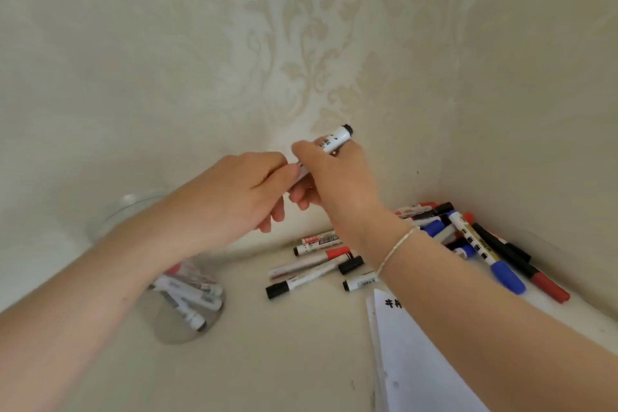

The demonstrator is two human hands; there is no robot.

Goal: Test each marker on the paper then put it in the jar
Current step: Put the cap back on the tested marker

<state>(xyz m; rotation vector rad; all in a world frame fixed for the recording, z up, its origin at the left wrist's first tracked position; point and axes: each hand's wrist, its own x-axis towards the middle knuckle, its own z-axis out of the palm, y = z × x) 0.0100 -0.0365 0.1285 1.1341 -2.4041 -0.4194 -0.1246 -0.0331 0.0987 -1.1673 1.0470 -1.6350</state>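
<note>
At centre frame, above the table [301, 361], both hands meet on 1 white marker [336, 139] with a black end. The right hand [337, 177] has its fingers curled round the barrel, the black end projecting toward the upper right. The left hand [234, 191] pinches the opposite end of the same marker; whether that end is a cap, and whether it is seated or pulled free, cannot be told, since the fingers cover the joint. The glass jar [133, 207] stands at lower left, partly behind the left forearm, with several white markers [190, 298] visible through its wall. The loose markers [317, 264] lie at centre right on the table, and a second pile [475, 241] with blue, red and black caps sits in the corner at right. The paper [418, 361] lies at lower right, under the right forearm, with a black ink mark near its upper corner. Judged risks: a sharp pull on a tight cap could let the hands jerk apart, so that the left forearm strikes the jar just beside it and tips it. An exposed tip held near the wall [301, 43] could mark the wallpaper. The right forearm, resting low over the paper, could shift the sheet or smear fresh ink. A released cap could drop among the loose markers and be mismatched.
</note>
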